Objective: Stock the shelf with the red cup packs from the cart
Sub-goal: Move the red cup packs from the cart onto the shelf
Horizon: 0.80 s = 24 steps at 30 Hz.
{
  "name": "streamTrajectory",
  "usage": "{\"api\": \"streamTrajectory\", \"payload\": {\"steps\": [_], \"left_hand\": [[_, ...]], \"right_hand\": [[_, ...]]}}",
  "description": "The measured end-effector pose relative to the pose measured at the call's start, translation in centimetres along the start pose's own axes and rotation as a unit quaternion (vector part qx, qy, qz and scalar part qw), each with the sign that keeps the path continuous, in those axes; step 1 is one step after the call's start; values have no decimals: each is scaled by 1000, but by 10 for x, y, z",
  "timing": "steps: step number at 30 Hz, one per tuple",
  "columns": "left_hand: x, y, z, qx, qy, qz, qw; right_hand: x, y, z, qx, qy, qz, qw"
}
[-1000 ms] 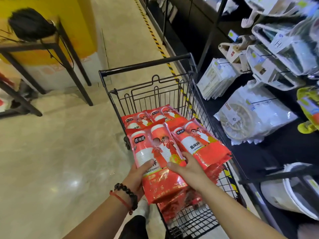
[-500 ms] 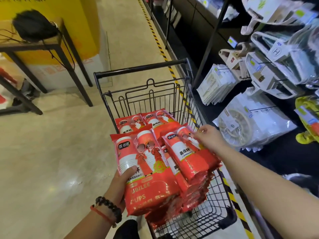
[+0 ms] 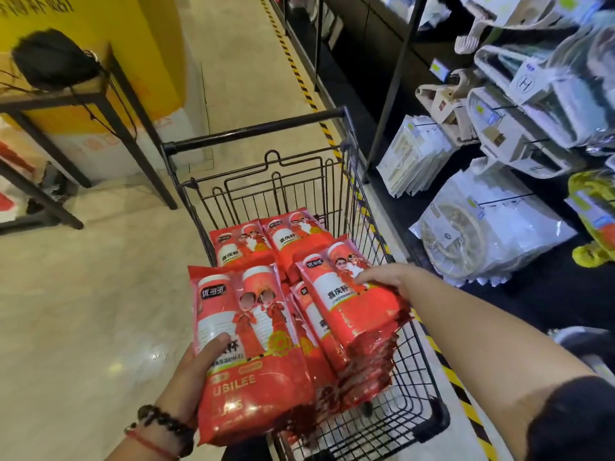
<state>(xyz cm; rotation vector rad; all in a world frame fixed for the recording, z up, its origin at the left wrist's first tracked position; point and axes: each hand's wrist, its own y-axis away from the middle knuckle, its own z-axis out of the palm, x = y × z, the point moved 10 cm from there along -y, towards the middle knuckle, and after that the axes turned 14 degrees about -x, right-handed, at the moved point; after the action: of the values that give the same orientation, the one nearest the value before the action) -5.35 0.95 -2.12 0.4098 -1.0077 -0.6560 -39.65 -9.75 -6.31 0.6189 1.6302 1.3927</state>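
Two hands busy: our left hand (image 3: 194, 371) grips one red cup pack (image 3: 246, 331), right hand (image 3: 382, 277) pinches another pack (image 3: 346, 294) — light, slippery film, so probably grab edges.

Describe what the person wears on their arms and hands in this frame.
Both hands are bare, no gloves. The left hand has two bands at its wrist: a bracelet of dark round beads and a thin red string. The right hand has a bare forearm; a dark sleeve shows at the upper arm.
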Motion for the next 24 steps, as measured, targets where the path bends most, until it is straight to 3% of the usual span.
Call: {"api": "streamTrajectory", "payload": {"steps": [8, 12, 18, 24], "left_hand": [[12, 5, 17, -8, -78, 33, 996], [13, 5, 27, -13, -104, 35, 994], [20, 9, 57, -32, -161, 73, 984], [39, 12, 93, -72, -218, 130, 964]], "right_hand": [[19, 17, 0, 2, -64, -54, 996], [33, 31, 3, 26, -121, -138, 983], [56, 68, -5, 135, -139, -313, 930], [106, 166, 6, 219, -199, -430, 853]]}}
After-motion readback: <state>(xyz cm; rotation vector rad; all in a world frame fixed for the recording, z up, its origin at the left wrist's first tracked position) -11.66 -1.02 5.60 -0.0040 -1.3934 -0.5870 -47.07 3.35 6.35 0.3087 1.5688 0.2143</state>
